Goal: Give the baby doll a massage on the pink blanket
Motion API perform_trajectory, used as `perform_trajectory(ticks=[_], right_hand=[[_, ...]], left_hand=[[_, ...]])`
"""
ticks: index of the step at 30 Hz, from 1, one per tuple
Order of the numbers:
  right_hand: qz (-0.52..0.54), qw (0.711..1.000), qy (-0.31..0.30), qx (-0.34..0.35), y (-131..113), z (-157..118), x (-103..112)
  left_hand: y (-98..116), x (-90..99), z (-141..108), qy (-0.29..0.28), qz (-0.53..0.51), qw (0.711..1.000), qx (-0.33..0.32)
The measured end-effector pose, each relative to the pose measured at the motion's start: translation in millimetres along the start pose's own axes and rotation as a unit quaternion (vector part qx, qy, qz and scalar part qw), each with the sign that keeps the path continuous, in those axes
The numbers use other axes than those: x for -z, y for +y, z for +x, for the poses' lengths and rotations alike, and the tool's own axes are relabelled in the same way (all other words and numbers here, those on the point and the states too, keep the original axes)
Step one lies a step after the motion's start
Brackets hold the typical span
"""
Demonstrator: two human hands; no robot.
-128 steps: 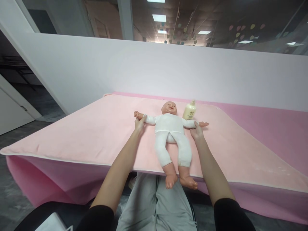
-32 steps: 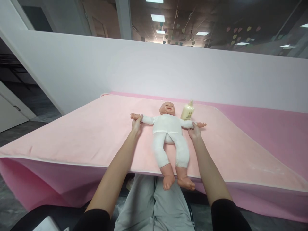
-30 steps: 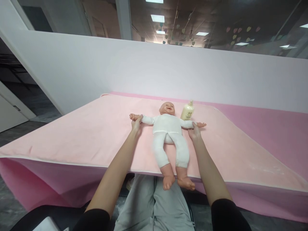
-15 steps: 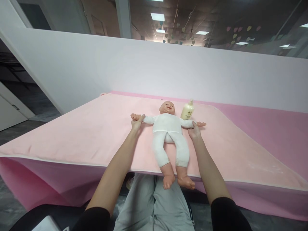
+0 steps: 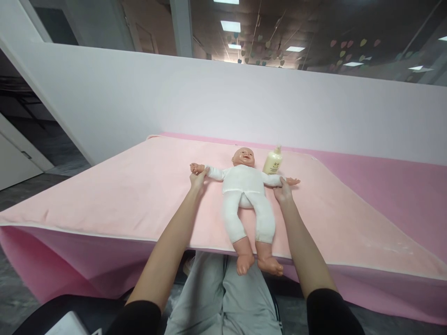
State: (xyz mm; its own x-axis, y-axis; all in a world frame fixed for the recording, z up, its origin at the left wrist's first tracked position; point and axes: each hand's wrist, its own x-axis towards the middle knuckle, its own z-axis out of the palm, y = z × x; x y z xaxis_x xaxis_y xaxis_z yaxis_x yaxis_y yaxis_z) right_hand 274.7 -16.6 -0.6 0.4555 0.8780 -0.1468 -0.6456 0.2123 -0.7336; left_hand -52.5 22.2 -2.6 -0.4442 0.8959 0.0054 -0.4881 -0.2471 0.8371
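A baby doll (image 5: 243,179) with a white cloth body lies on its back, head away from me and both arms stretched out sideways. My left hand (image 5: 199,178) is closed around the doll's arm at the wrist, on the left. On the other side, my right hand (image 5: 283,190) grips the doll's other forearm near the cuff, thumb on top. The fingers beneath each arm are mostly hidden. Close to the doll's head and shoulder stands a pale yellow pump bottle (image 5: 273,161). The doll's bare feet hang over the table's front edge.
A pink cloth (image 5: 115,200) with white edging covers the table, over a darker pink cover (image 5: 391,181). A white partition wall (image 5: 244,102) rises behind the table. My legs (image 5: 223,293) are under the front edge; a white object (image 5: 66,324) lies at lower left.
The view has shifted very slightly. Both hands keep their hold on the doll's arms, and the doll and bottle stay in place.
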Motion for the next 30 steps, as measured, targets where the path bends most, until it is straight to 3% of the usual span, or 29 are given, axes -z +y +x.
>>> perform_trajectory(ticks=[5,13,23,30], right_hand=[[-0.005,1.000,-0.003,0.010,1.1,2.3,1.6],[0.011,1.000,0.010,-0.009,-3.2,-5.6,-3.6],[0.012,1.000,0.007,-0.023,-5.5,-6.7,-4.4],[0.011,1.000,0.000,-0.013,-4.0,-4.8,-2.6]], left_hand=[[3.1,-0.6,-1.8,0.026,0.030,0.999,0.012],[7.8,-2.8,-6.6,0.000,0.076,0.997,-0.022],[13.9,-6.5,-11.4,0.009,-0.003,0.999,0.036],[11.6,-4.9,-9.4,-0.010,0.000,1.000,0.026]])
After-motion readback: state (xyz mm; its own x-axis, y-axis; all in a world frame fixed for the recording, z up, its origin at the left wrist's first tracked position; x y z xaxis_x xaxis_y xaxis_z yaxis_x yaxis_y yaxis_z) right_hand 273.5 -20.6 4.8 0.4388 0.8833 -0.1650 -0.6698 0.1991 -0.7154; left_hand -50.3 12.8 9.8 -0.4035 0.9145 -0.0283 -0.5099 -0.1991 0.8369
